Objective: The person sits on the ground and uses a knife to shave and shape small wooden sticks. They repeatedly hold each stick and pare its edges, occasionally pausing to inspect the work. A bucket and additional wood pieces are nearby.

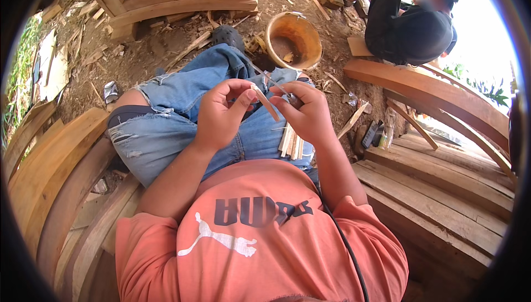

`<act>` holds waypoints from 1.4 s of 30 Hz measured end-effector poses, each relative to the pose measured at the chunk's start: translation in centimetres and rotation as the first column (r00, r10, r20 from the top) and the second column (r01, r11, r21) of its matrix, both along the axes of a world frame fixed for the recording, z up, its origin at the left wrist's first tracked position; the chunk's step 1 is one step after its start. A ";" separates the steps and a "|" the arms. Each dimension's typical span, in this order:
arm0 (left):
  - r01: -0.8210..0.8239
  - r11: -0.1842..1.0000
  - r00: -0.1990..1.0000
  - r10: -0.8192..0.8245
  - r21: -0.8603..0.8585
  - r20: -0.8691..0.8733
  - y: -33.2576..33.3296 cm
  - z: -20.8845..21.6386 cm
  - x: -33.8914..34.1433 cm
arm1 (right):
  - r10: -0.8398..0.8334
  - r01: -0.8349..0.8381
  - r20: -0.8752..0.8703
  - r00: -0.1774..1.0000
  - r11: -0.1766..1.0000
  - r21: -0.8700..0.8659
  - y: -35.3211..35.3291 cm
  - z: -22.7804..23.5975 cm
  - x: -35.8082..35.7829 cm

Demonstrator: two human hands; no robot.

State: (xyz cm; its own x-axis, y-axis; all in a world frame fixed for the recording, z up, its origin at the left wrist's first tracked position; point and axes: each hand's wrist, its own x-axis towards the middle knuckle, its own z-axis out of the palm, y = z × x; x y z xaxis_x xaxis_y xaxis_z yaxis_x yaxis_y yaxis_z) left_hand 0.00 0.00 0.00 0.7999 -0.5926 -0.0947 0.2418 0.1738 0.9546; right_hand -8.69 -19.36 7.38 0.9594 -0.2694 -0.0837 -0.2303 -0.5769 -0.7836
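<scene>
So the left hand (224, 111) has thumb and fingertips pinched on a thin wooden strip (269, 105), held up over the lap. Right hand (308, 111) has its fingers closed around a slim metal tool (295, 102); can't tell if it touches the strip. More pale sticks (291, 143) lie on the ripped jeans (166, 138), with a yellowish bucket (311, 40) out past the legs.

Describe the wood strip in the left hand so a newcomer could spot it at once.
Start at the orange shirt and go up to the torn blue jeans. Above them, the left hand pinches a slim wood strip. Unlike the pale sticks bunched at the lap, it is held up, slanting.
</scene>
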 end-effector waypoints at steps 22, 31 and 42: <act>0.042 0.994 0.891 -0.082 -0.100 -0.446 -0.7 -0.8 -0.1 | -0.205 0.226 -0.098 0.974 0.811 0.540 1.3 -3.2 -0.4; 0.116 0.985 0.823 -0.169 -0.130 -0.542 -0.3 0.0 0.2 | -0.103 0.103 0.028 0.994 0.995 -0.012 1.4 -3.6 -0.6; 0.207 0.972 0.978 -0.204 0.113 -0.037 -1.2 -0.4 -1.3 | -0.273 0.319 -0.171 0.947 0.715 0.622 0.0 -3.9 1.0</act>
